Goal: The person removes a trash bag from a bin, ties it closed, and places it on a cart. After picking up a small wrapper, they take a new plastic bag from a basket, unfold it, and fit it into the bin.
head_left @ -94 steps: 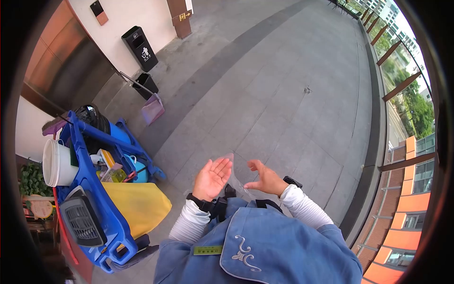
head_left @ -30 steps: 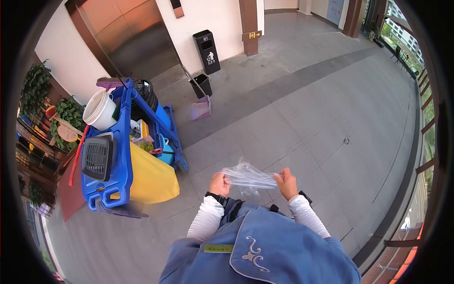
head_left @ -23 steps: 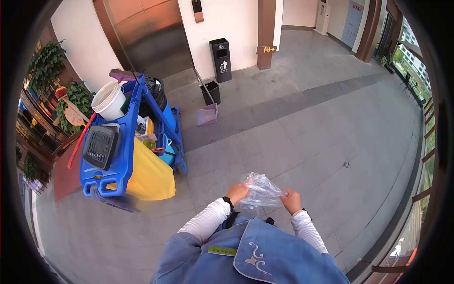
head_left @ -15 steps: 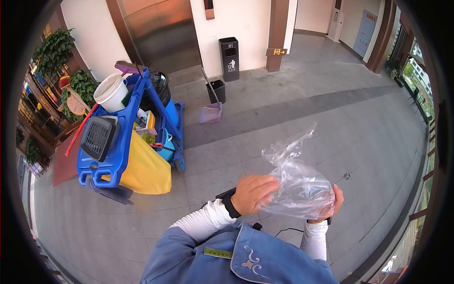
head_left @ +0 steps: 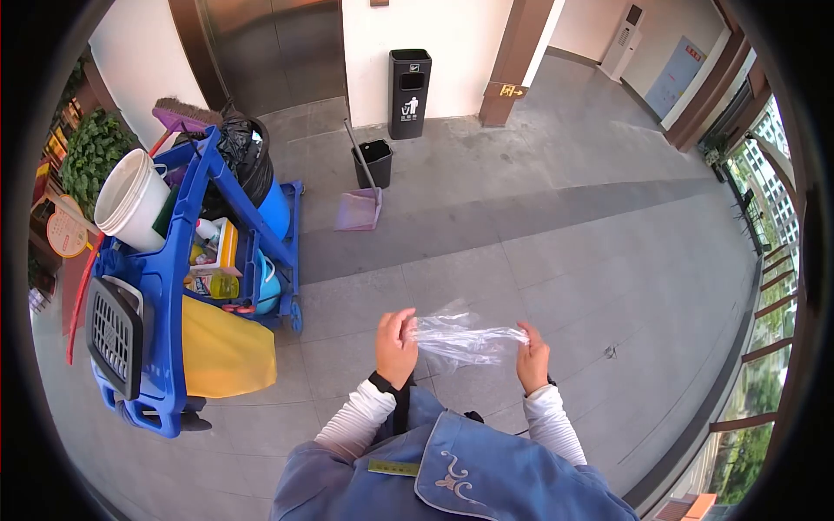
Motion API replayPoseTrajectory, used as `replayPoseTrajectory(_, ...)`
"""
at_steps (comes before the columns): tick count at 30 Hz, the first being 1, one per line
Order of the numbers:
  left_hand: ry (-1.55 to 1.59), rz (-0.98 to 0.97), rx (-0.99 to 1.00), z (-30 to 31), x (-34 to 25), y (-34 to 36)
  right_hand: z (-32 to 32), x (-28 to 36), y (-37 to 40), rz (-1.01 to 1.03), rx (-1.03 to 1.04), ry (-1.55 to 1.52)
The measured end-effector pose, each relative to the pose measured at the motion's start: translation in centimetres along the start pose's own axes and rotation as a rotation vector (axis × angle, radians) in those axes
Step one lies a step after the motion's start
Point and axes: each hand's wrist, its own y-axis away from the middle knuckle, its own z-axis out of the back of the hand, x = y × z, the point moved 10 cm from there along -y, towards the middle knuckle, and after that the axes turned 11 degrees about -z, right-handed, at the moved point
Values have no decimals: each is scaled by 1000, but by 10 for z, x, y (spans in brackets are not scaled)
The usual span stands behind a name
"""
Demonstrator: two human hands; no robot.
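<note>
A clear plastic bag [head_left: 465, 340] is stretched sideways between my two hands, in front of my blue jacket. My left hand [head_left: 397, 347] pinches its left end, with the fingers bent over the film. At the other end my right hand [head_left: 532, 358] grips the gathered edge between thumb and fingers. The film is creased and bunched into a band, and a looser part sticks up near the middle. Both wrists have dark bands and white sleeves.
A blue cleaning cart [head_left: 195, 217] with a yellow bag [head_left: 228, 352] and white bucket [head_left: 132, 200] stands left. Ahead are a purple dustpan [head_left: 359, 211], a small black bin [head_left: 373, 163] and a tall black trash bin [head_left: 408, 95]. Windows line the right side.
The plastic bag went from puffed out and upright to pulled into a narrow horizontal band. My hands moved left and are level with each other. The view shifted, with the cart now further left.
</note>
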Motion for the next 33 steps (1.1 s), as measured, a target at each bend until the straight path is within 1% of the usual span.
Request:
replayPoseTrajectory(1,25,-130,-44,12,-30,-38,25,47,-19,96,-143,-100)
replayPoseTrajectory(2,49,-260,-93,17,-46,-61,42,77,-26,206,-244,-91)
replayPoseTrajectory(4,-43,-397,-67,11,-39,-81,66,121,-33,425,-431,-77)
replayPoseTrajectory(5,-97,-472,-52,10,-32,-90,46,140,-34,709,-443,92)
replayPoseTrajectory(6,-151,-284,180,-22,28,-87,0,113,-57,623,-182,321)
replayPoseTrajectory(7,-203,-93,411,-62,107,-55,-59,59,-80,445,191,449)
replayPoseTrajectory(8,-250,101,637,-90,161,-21,-106,-36,-80,232,506,617)
replayPoseTrajectory(9,-244,176,589,-88,168,-18,-128,-84,-75,64,767,881)
replayPoseTrajectory(10,-241,251,532,-88,176,-21,-122,-78,-90,13,608,661)
replayPoseTrajectory(11,-255,207,413,-87,173,-35,-119,-69,-116,9,527,547)
replayPoseTrajectory(12,-81,437,320,-93,195,-36,-115,-66,-132,-13,461,433)
replayPoseTrajectory(14,250,878,104,-117,227,-36,-121,-59,-180,-49,337,398)
replayPoseTrajectory(15,507,1051,-46,-137,243,-36,-124,-53,-210,-53,267,373)
replayPoseTrajectory(16,617,1112,-125,-149,253,-45,-130,-46,-233,7,248,344)
replayPoseTrajectory(18,854,1182,-306,-170,264,-89,-143,-26,-290,156,201,269)
replayPoseTrajectory(19,979,1206,-337,-181,265,-117,-151,-29,-319,154,230,197)
replayPoseTrajectory(22,1050,1057,-466,-201,281,-188,-189,-68,-413,-26,353,18)
replayPoseTrajectory(23,997,1005,-474,-205,285,-210,-192,-44,-438,-210,462,-130)
replayPoseTrajectory(26,815,911,-466,-214,288,-283,-216,-1,-526,-72,500,-411)
replayPoseTrajectory(27,703,887,-493,-214,300,-298,-225,13,-548,-63,524,-400)
replayPoseTrajectory(30,563,845,-588,-214,331,-345,-267,59,-607,2,612,-352)
replayPoseTrajectory(33,602,774,-711,-216,368,-383,-328,95,-654,106,730,-309)
